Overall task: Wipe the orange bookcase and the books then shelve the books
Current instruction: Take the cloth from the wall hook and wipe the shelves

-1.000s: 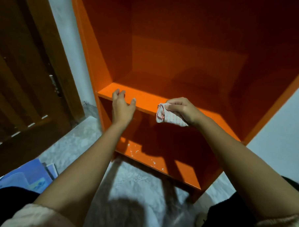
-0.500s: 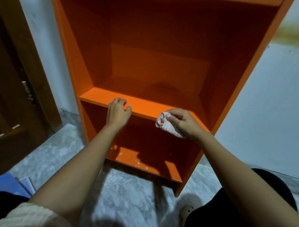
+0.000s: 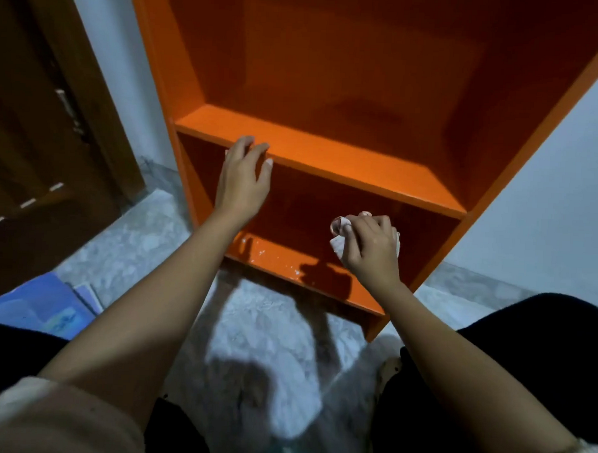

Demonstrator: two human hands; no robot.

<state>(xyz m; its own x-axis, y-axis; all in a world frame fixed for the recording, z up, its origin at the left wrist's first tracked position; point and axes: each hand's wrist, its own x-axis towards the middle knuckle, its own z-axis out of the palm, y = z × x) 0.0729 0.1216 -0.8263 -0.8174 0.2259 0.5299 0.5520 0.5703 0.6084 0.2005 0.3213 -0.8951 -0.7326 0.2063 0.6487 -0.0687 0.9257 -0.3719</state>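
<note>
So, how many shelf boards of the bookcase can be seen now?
2: the middle shelf under the left hand, and the bottom shelf below the right hand. Higher ones may be out of view.

Bookcase ahead, door left, books on floor

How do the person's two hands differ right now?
The left hand is bare, while the right hand clutches a bunched cloth. The left hand rests its fingers on the middle shelf edge, while the right hand sits lower, before the bottom compartment. Both reach toward the orange bookcase.
</note>
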